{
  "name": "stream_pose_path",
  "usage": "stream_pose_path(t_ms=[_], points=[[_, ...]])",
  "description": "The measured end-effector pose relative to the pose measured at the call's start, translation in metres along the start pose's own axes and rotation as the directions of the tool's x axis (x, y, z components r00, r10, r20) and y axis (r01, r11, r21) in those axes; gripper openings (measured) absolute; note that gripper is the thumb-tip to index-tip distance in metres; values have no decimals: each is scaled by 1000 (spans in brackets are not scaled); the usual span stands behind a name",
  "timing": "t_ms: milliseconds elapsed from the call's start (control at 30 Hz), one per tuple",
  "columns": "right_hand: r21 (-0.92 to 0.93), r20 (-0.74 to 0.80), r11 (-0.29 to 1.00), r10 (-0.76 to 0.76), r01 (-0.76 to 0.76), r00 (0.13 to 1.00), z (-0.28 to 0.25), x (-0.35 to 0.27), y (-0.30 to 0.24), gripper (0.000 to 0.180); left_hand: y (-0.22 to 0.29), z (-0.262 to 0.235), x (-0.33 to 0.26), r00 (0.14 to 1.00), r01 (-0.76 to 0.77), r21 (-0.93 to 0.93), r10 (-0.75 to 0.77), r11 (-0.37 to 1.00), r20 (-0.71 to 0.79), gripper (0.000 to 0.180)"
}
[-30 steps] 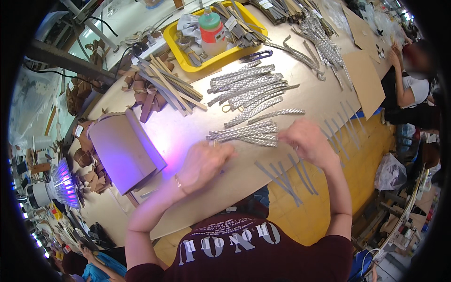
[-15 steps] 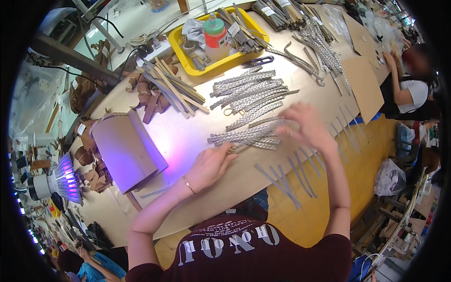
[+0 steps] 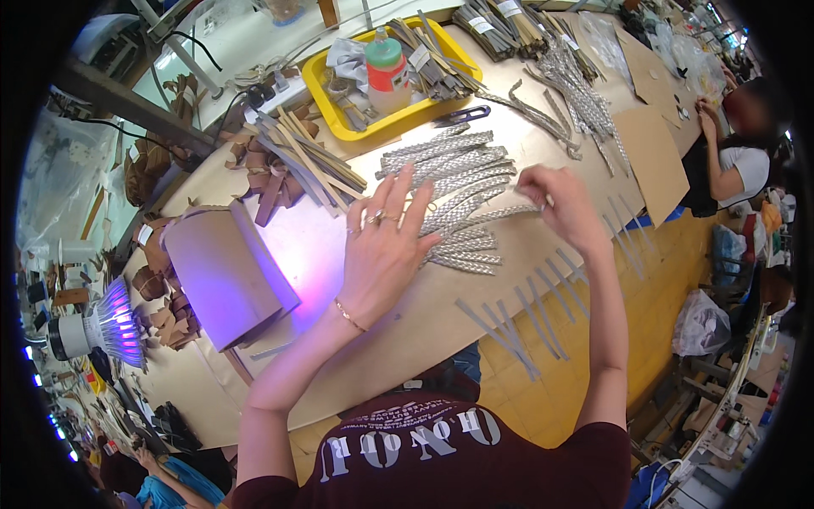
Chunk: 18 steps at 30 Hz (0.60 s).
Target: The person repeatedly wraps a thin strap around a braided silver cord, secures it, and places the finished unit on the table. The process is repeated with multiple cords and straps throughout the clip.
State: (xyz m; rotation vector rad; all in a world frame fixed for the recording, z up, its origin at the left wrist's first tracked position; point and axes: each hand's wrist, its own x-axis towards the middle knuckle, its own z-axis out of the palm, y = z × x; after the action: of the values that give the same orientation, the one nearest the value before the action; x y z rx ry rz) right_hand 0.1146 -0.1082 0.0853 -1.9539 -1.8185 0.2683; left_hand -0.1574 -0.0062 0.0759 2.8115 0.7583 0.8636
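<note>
Several silver-grey braided straps (image 3: 466, 161) lie side by side in a stack across the middle of the table. My left hand (image 3: 381, 233) is open, its fingers spread over the left ends of the straps. At their right, my right hand (image 3: 566, 208) is closed, fingertips pinching the end of one braided strap (image 3: 500, 212) that runs back toward my left hand. Below it sits a shorter group of braided straps (image 3: 466, 254). What lies under my left fingers is hidden.
A yellow tray (image 3: 339, 127) holds a glue bottle (image 3: 387, 72) and strip bundles. Thin grey strips (image 3: 500, 327) hang over the table's near edge. A curved brown sheet (image 3: 225, 271) stands at left near a lit lamp (image 3: 114, 327). Another person (image 3: 738, 165) works at far right.
My left hand has moved up from the lower straps and spread over the upper ones. My right hand has drawn slightly right and closed on a strap's end.
</note>
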Motion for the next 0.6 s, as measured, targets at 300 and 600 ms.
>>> stream_pose_path(t_ms=[300, 600], points=[[64, 343, 997, -70, 51, 937, -16, -40, -48, 21, -12, -39, -33, 733, 170, -361, 126, 917, 668, 20], [206, 256, 957, -255, 206, 932, -2, -69, -40, 26, -30, -56, -41, 213, 766, -397, 383, 505, 899, 35]])
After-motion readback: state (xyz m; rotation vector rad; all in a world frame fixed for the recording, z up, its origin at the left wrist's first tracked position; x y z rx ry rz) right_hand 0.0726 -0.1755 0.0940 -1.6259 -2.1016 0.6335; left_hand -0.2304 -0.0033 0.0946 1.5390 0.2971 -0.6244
